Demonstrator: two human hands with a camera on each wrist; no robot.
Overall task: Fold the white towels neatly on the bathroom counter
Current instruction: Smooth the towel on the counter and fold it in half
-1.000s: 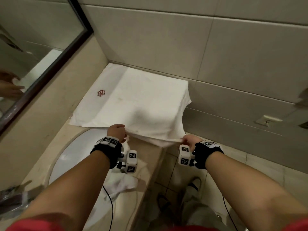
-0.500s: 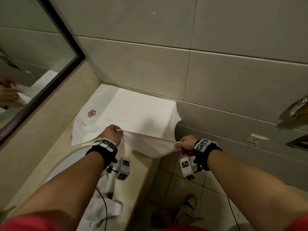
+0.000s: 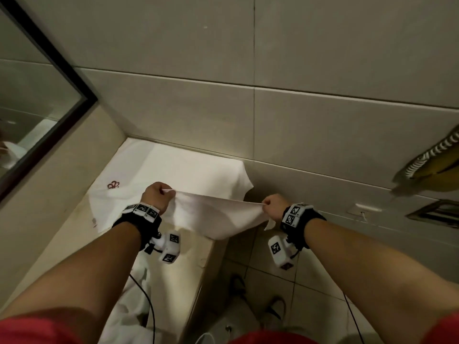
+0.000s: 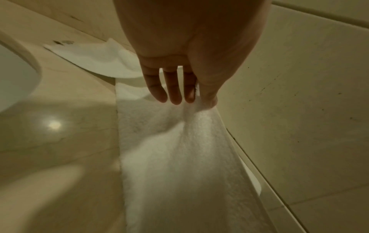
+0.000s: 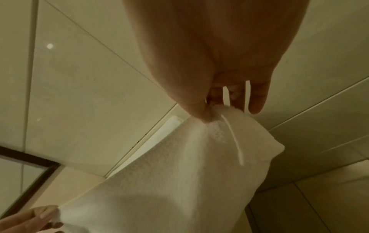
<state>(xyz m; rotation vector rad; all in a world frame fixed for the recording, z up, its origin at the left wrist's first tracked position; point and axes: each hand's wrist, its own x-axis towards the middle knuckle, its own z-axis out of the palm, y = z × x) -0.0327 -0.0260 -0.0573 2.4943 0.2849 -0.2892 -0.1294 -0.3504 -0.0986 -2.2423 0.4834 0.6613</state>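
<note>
White towel [image 3: 213, 214] stretched taut, near edge lifted, red emblem [image 3: 113, 185] showing.

Both hands [image 3: 159, 196] [image 3: 273, 207] raised, apparently pinching with thumb and fingers.

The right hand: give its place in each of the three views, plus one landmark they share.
Head: right hand, right of centre, pinching the white towel corner.
Left wrist: not in it.
Right wrist: right hand fills the top, thumb pinching the towel.
Shared landmark: the towel itself.
</note>
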